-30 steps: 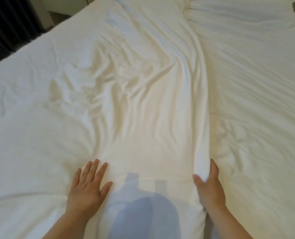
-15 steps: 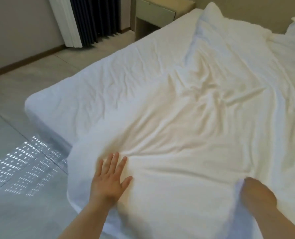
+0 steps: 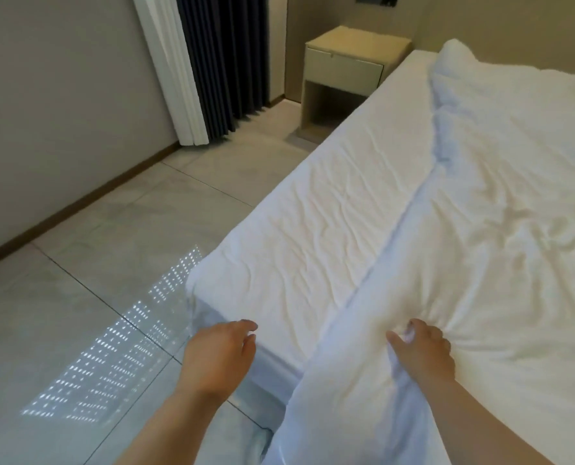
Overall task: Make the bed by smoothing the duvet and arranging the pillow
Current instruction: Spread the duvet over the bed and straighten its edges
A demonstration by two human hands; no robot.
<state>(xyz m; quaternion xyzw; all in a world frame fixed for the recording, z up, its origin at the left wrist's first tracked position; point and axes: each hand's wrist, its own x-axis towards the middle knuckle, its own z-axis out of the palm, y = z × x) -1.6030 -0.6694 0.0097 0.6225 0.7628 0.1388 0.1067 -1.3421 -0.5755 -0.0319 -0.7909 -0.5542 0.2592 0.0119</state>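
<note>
The white duvet point(image 3: 501, 250) lies wrinkled over the right part of the bed, and its left edge runs diagonally from the foot toward the head. My right hand point(image 3: 422, 347) grips a bunch of the duvet near its lower left corner, which hangs over the foot of the bed. My left hand point(image 3: 220, 352) hovers at the bed's foot corner, fingers loosely apart, holding nothing. A strip of bare white sheet point(image 3: 316, 243) shows left of the duvet. A puffy white bulge point(image 3: 454, 58) sits at the head of the bed; whether it is the pillow is unclear.
A beige nightstand point(image 3: 346, 72) stands beside the head of the bed. Dark curtains point(image 3: 225, 62) with a white drape hang on the far wall. Grey tiled floor point(image 3: 95, 263) with light spots lies left of the bed.
The view has swung left toward the bed's left side. My left hand lifted off the duvet and now hovers at the bed corner. My right hand now bunches the duvet's edge.
</note>
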